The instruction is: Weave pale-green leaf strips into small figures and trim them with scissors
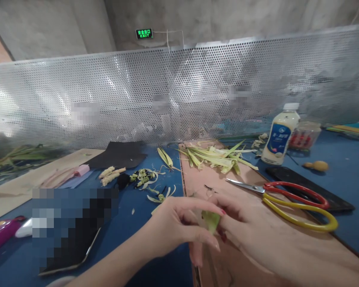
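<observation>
Head view: left hand (173, 225) and right hand (247, 229) are gripping green piece (212, 221).
Green piece: uneven tugging could be tearing it.

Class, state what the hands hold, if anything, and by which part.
A small green piece, between left hand and right hand; its exact grip point is hidden.

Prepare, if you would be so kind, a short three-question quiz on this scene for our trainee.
1. True or false: the bottle lies on its side.
2. The handles of the scissors are: A) both blue; B) red and yellow; C) both white.
3. Fill the gap: between the left hand and the right hand shows a ____ scrap.
Key: 1. False, upright; 2. B; 3. green.
</observation>
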Tool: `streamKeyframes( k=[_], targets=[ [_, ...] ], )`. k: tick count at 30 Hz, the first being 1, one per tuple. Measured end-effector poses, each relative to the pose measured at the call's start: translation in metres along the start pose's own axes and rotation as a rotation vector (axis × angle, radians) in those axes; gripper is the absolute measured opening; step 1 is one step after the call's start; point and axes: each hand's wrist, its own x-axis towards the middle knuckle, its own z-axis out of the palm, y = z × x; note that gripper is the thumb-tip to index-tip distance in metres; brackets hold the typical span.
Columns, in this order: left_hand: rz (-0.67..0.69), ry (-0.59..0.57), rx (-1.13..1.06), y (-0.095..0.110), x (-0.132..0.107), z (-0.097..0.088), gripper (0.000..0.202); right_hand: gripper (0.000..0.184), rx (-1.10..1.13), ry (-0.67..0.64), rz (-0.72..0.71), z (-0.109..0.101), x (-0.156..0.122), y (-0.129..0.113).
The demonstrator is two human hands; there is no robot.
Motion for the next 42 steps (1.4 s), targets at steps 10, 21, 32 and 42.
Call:
streamKeyframes(
  k=[10,21,32,42],
  targets=[
    [0.044,-0.013,-0.103,-0.003,0.002,0.002,0.032,0.014,0.031,0.078,-0.103,0.003,0.000,0.008],
    [0.094,-0.105,-0.166,0.001,0.001,-0.003,0.030,0.014,-0.024,0.120,-0.103,-0.002,0.002,0.005],
    [0.100,-0.204,-0.254,-0.003,0.005,-0.007,0.030,0.014,-0.079,0.125,-0.107,-0.003,0.000,0.001],
    [0.045,-0.216,-0.247,-0.006,0.006,-0.003,0.029,0.015,-0.077,0.097,-0.055,0.000,-0.001,-0.007]
  ],
)
